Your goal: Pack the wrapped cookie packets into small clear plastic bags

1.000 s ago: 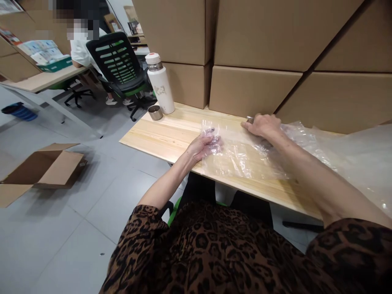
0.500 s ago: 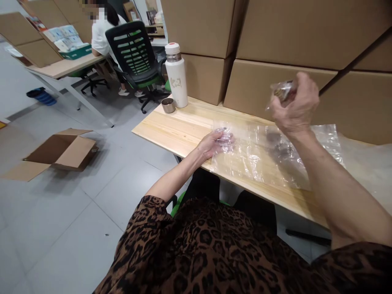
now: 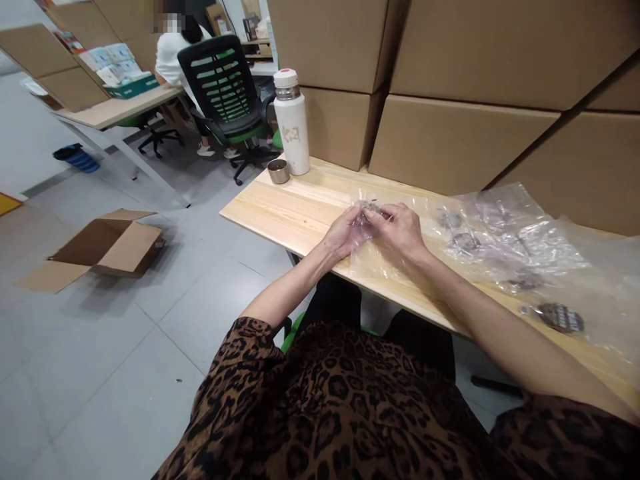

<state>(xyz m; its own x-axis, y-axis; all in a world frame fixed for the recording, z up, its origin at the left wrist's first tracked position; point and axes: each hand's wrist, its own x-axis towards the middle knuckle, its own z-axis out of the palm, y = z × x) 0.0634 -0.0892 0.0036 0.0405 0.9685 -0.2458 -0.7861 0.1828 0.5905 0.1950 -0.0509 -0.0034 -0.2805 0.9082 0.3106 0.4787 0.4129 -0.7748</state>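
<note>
My left hand [image 3: 344, 233] holds the left end of a clear plastic bag [image 3: 380, 257] that lies on the light wooden table [image 3: 295, 207]. My right hand [image 3: 400, 230] is right beside it, fingers pinched on a small dark item in clear wrap [image 3: 373, 209] at the bag's mouth. Both hands touch over the near edge of the table. To the right lie more crumpled clear bags [image 3: 505, 237] with small dark round pieces [image 3: 560, 317] in and among them.
A white flask [image 3: 293, 123] and a small metal cup [image 3: 279, 171] stand at the table's far left corner. Stacked cardboard boxes [image 3: 450, 140] wall the back. An open carton [image 3: 107, 247] lies on the floor left. Another person sits behind a black mesh chair [image 3: 220, 90].
My right hand came down from a raised position with the small wrapped item and met my left hand at the bag's mouth. The left hand stayed on the bag.
</note>
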